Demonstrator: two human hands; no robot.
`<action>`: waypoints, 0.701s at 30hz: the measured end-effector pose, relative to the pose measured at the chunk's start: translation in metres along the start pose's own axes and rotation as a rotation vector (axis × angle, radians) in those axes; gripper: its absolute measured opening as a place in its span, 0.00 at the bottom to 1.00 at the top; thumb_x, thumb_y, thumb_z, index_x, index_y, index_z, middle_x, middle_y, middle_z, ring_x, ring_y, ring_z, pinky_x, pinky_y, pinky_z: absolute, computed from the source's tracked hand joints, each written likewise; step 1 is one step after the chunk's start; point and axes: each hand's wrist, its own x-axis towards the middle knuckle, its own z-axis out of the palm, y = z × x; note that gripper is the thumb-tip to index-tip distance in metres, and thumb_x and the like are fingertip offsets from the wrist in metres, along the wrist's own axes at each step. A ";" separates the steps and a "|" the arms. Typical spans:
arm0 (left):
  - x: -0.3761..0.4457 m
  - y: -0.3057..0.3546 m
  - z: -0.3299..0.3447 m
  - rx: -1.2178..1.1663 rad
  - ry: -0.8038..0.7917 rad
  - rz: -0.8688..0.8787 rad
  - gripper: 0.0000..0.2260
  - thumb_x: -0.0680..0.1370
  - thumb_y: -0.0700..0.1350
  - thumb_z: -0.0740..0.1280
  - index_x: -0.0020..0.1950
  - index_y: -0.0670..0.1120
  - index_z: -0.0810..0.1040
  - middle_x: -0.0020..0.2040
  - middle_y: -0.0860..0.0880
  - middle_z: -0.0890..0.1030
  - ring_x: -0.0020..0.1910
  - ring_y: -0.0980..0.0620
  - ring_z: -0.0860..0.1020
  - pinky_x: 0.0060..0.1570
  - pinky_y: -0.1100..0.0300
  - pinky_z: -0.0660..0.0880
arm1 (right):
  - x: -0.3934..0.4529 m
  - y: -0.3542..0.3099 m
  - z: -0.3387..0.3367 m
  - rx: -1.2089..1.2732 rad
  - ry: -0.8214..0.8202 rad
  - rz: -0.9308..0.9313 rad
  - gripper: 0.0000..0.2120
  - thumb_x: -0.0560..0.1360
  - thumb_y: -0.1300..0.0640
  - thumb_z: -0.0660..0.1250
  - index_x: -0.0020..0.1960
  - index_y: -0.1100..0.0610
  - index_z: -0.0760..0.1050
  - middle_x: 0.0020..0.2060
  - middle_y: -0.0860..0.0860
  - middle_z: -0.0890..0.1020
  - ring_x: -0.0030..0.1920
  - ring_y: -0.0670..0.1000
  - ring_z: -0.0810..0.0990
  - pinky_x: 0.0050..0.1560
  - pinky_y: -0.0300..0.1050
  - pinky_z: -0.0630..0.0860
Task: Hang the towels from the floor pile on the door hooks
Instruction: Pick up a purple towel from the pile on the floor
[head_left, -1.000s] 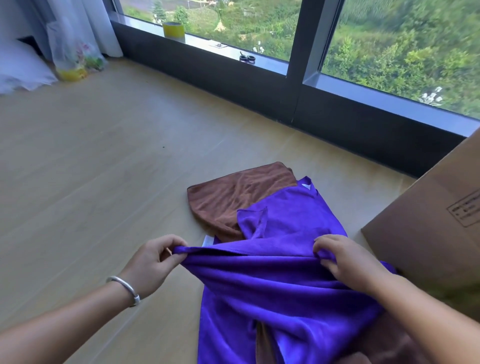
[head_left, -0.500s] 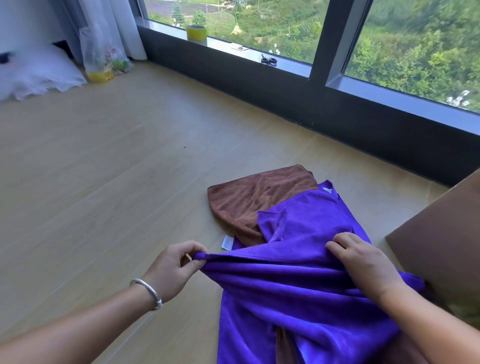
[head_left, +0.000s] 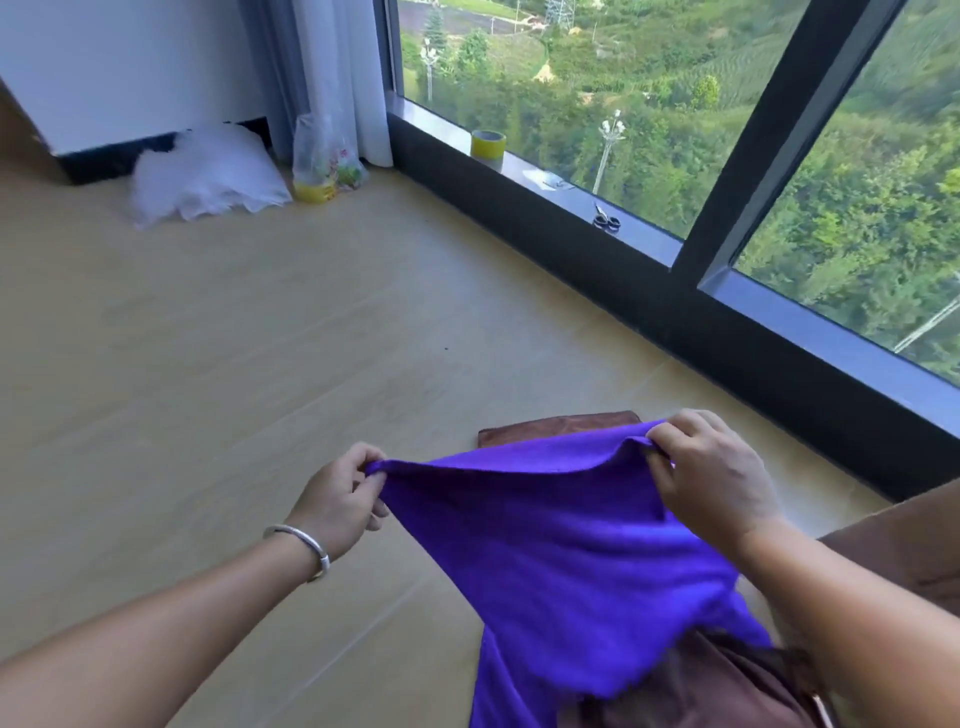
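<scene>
Apparently packaged items inside the clear plastic bag (head_left: 324, 156) beside curtain (head_left: 332, 73).

— What is the person wearing?
— A thin silver bangle (head_left: 306, 545) round the left wrist, plain and smooth.
— Any sleeves?
— None in view; both forearms are bare down to the frame's edge.

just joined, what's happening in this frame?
A person holds a purple towel up by its top edge, left hand pinching one corner, right hand pinching the other. It hangs between the two grips over a brown towel lying on the wooden floor by the window. No door or hooks are in view, so nothing is hung yet.
</scene>
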 end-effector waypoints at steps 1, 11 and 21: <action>-0.006 0.016 -0.020 -0.050 0.037 -0.034 0.08 0.80 0.36 0.59 0.45 0.46 0.74 0.30 0.44 0.78 0.28 0.50 0.78 0.29 0.57 0.76 | 0.012 -0.014 -0.023 0.019 0.004 0.002 0.05 0.71 0.61 0.73 0.38 0.61 0.79 0.37 0.56 0.79 0.42 0.61 0.79 0.37 0.50 0.77; -0.051 0.166 -0.244 -0.301 0.322 -0.121 0.08 0.80 0.35 0.58 0.47 0.43 0.74 0.46 0.43 0.81 0.42 0.49 0.84 0.41 0.64 0.80 | 0.130 -0.157 -0.215 0.284 -0.008 -0.027 0.08 0.78 0.55 0.64 0.47 0.57 0.81 0.44 0.53 0.79 0.44 0.57 0.77 0.41 0.45 0.69; -0.128 0.223 -0.409 -0.210 0.527 -0.080 0.06 0.77 0.37 0.63 0.45 0.44 0.78 0.43 0.44 0.83 0.44 0.51 0.83 0.50 0.56 0.79 | 0.173 -0.284 -0.295 0.507 0.002 -0.034 0.05 0.75 0.55 0.68 0.46 0.51 0.83 0.41 0.49 0.82 0.42 0.54 0.79 0.42 0.50 0.75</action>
